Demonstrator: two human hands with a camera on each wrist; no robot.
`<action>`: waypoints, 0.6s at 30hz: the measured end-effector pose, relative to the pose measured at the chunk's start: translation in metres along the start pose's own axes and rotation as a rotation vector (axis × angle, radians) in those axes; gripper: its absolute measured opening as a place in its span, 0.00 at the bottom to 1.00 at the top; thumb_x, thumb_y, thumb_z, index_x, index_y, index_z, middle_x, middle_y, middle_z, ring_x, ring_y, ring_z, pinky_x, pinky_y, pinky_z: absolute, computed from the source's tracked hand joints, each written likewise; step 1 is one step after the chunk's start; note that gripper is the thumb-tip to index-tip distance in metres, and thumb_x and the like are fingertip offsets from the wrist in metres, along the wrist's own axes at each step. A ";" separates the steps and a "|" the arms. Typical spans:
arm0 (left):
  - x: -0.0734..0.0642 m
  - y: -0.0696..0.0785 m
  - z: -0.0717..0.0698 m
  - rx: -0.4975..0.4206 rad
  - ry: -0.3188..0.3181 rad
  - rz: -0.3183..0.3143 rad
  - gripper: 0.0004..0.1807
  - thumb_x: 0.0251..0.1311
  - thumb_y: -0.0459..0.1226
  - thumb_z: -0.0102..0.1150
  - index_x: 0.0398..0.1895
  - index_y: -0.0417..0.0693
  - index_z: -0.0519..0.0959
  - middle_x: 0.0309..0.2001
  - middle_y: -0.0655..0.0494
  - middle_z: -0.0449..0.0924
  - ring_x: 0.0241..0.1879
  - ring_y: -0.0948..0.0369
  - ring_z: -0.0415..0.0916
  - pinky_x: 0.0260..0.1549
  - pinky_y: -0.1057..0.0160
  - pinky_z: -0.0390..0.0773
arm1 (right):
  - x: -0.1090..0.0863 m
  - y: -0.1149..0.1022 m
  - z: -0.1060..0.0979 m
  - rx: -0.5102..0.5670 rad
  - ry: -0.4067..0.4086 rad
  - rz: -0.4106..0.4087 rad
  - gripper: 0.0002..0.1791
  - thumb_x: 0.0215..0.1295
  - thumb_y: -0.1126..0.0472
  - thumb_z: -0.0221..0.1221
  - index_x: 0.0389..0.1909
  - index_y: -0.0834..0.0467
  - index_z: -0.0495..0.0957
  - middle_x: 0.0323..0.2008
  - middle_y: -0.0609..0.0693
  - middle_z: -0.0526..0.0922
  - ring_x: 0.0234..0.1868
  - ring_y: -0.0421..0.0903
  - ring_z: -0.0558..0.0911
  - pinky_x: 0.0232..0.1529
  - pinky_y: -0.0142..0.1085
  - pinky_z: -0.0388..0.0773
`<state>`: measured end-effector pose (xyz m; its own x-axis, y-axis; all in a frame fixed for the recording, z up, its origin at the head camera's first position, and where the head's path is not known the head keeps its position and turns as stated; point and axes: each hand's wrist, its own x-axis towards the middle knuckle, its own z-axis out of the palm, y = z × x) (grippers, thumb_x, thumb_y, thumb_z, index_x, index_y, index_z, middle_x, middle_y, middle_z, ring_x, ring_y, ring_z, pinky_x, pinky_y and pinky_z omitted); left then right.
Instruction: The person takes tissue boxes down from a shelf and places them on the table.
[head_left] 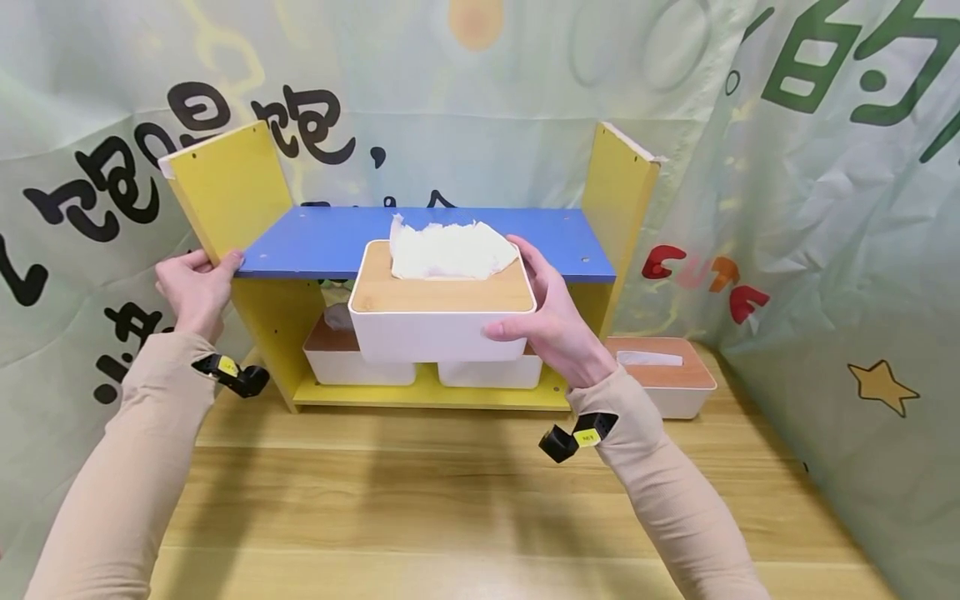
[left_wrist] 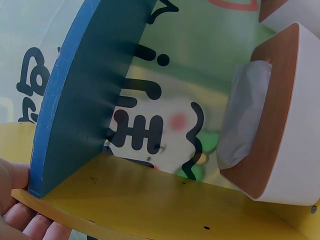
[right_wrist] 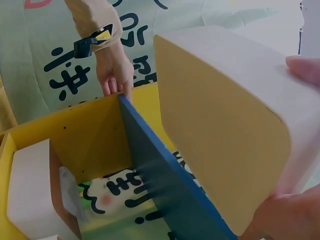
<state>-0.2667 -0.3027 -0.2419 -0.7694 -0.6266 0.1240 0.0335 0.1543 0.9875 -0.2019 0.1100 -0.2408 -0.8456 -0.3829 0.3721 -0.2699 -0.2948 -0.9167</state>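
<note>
My right hand grips a white tissue box with a wood-look lid by its right end, thumb on the front wall. Tissue sticks up from its slot. The box is held level, overlapping the blue middle board of a yellow-sided shelf in the head view; its pale underside shows in the right wrist view. My left hand holds the shelf's left side panel, with the thumb at the blue board's front corner and the other fingers curled round the panel's outer side.
Two more tissue boxes, one left and one right, sit on the shelf's yellow bottom board. Another tissue box stands on the wooden table right of the shelf. A printed cloth hangs behind and at both sides.
</note>
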 end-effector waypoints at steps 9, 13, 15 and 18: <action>0.001 0.001 0.001 0.040 -0.001 -0.002 0.30 0.59 0.41 0.69 0.65 0.41 0.76 0.17 0.82 0.72 0.23 0.82 0.74 0.29 0.85 0.75 | -0.014 0.012 -0.011 0.017 -0.037 -0.027 0.65 0.37 0.71 0.78 0.76 0.53 0.50 0.63 0.48 0.67 0.59 0.47 0.74 0.55 0.32 0.81; 0.000 0.001 0.001 0.013 -0.004 0.000 0.30 0.59 0.40 0.69 0.65 0.39 0.76 0.14 0.82 0.73 0.22 0.82 0.74 0.27 0.85 0.75 | -0.021 0.017 -0.016 0.023 -0.044 -0.027 0.67 0.36 0.70 0.79 0.77 0.53 0.49 0.64 0.47 0.67 0.60 0.45 0.73 0.56 0.31 0.81; 0.001 0.000 0.001 -0.008 -0.006 0.000 0.31 0.59 0.39 0.69 0.65 0.38 0.76 0.13 0.81 0.73 0.21 0.82 0.75 0.26 0.85 0.75 | -0.024 0.019 -0.019 0.026 -0.046 -0.024 0.67 0.37 0.71 0.78 0.77 0.53 0.48 0.65 0.47 0.66 0.61 0.45 0.72 0.57 0.31 0.81; 0.001 0.000 0.001 -0.021 -0.008 0.004 0.30 0.59 0.38 0.69 0.64 0.37 0.76 0.13 0.81 0.73 0.21 0.81 0.75 0.26 0.85 0.75 | -0.030 0.024 -0.024 0.021 -0.048 -0.026 0.67 0.38 0.72 0.77 0.78 0.52 0.47 0.67 0.47 0.66 0.62 0.45 0.72 0.57 0.32 0.81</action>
<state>-0.2679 -0.3025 -0.2415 -0.7743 -0.6199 0.1277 0.0504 0.1406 0.9888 -0.1935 0.1353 -0.2771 -0.8151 -0.4163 0.4029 -0.2813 -0.3235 -0.9035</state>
